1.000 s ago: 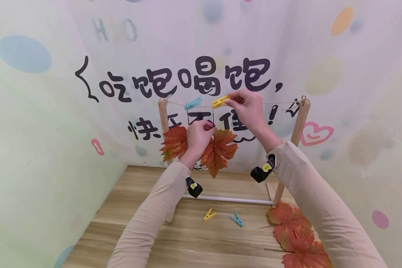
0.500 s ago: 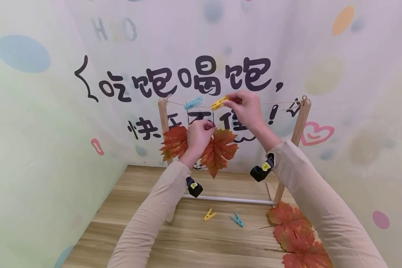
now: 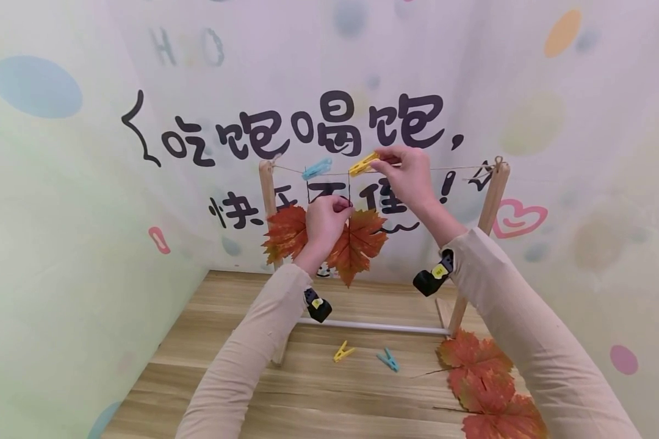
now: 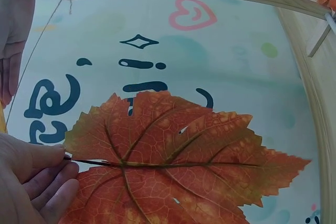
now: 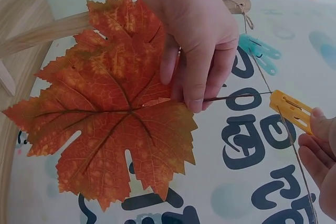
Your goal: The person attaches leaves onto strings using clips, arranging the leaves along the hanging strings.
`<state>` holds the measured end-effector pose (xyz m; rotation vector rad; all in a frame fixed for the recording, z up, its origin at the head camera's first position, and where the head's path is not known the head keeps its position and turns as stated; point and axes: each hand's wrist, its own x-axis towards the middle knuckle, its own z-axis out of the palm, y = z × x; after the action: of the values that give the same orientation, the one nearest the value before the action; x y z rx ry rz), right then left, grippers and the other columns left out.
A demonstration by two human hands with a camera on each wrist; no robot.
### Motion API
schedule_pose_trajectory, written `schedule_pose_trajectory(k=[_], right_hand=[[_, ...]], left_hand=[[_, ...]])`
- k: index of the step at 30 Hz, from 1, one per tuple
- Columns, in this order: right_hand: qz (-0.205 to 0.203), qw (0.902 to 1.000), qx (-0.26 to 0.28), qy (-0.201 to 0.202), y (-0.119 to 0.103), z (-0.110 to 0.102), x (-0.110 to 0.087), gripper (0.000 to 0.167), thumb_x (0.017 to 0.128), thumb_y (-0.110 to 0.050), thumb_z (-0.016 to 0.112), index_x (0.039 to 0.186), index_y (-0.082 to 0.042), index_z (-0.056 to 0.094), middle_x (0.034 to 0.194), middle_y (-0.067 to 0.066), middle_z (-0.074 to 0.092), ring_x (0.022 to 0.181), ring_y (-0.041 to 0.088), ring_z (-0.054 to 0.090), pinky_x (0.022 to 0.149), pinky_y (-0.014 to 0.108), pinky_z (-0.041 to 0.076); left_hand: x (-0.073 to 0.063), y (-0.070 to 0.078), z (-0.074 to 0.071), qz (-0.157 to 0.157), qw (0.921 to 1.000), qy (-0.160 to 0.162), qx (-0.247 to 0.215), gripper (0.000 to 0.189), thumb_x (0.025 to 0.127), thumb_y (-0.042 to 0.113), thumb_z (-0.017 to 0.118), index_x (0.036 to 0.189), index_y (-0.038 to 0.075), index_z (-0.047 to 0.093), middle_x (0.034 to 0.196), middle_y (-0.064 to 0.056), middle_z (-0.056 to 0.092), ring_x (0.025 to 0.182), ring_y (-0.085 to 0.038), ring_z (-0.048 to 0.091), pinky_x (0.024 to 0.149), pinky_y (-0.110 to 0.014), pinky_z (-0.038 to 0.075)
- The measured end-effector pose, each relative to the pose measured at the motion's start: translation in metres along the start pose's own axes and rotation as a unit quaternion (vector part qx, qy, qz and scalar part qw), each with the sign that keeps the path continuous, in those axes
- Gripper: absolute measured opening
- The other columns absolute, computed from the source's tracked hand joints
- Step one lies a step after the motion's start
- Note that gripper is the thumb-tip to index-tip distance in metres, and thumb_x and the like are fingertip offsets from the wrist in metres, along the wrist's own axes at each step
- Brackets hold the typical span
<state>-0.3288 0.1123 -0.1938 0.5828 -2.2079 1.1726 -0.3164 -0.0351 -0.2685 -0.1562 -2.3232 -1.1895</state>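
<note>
My left hand (image 3: 327,222) pinches the dark stem of an orange-red maple leaf (image 4: 173,156) between thumb and fingers, just above the blade. Up at the string (image 3: 445,168), my right hand (image 3: 409,174) pinches the end of a yellow clothespin (image 5: 291,109). The front of this clothespin meets the string and the top of the leaf's stem. To the left, a blue clothespin (image 3: 317,169) sits on the string over the stem of a second leaf (image 3: 287,235), which my left hand partly covers.
The string runs between two wooden posts (image 3: 491,201), joined low by a white rod (image 3: 373,327). On the wooden table (image 3: 198,347) lie a yellow clothespin (image 3: 343,352), a blue clothespin (image 3: 388,360) and several red leaves (image 3: 483,390) at right. A printed cloth (image 3: 252,55) hangs behind.
The yellow clothespin and right hand shift very slightly, with the held leaf moving a little up and left. The left hand keeps its pinch on the stem.
</note>
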Motion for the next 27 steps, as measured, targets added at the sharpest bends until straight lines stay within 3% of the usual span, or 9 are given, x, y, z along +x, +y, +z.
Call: schedule_pose_trajectory(k=[5, 12, 27], right_hand=[[0.005, 1.0000, -0.008, 0.004, 0.0015, -0.0005, -0.0009, 0.024, 0.082, -0.011, 0.066, 0.103, -0.001, 0.067, 0.091, 0.012, 0.068, 0.078, 0.017, 0.063, 0.065, 0.017, 0.049], [-0.003, 0.9998, -0.019, -0.008, -0.0004, 0.0030, 0.0005, 0.022, 0.081, -0.009, 0.067, 0.100, 0.001, 0.068, 0.092, 0.015, 0.068, 0.080, 0.021, 0.064, 0.065, 0.018, 0.049], [0.038, 0.9979, -0.014, -0.050, -0.0012, 0.0041, 0.0049, 0.029, 0.083, -0.012, 0.066, 0.109, 0.000, 0.065, 0.097, 0.015, 0.067, 0.081, 0.020, 0.063, 0.057, 0.015, 0.043]], left_hand=[[0.0004, -0.0008, 0.0000, 0.002, 1.0000, -0.001, 0.000, 0.012, 0.082, 0.018, 0.068, 0.084, 0.006, 0.072, 0.080, -0.006, 0.069, 0.071, -0.015, 0.063, 0.067, -0.025, 0.051], [0.0024, -0.0019, -0.0004, 0.004, 1.0000, -0.002, 0.004, 0.012, 0.082, 0.017, 0.068, 0.083, 0.006, 0.072, 0.079, -0.006, 0.069, 0.070, -0.015, 0.063, 0.066, -0.025, 0.051], [0.0025, -0.0017, 0.0002, 0.002, 1.0000, -0.004, 0.000, 0.012, 0.082, 0.017, 0.068, 0.084, 0.006, 0.072, 0.079, -0.006, 0.069, 0.070, -0.015, 0.063, 0.066, -0.025, 0.051]])
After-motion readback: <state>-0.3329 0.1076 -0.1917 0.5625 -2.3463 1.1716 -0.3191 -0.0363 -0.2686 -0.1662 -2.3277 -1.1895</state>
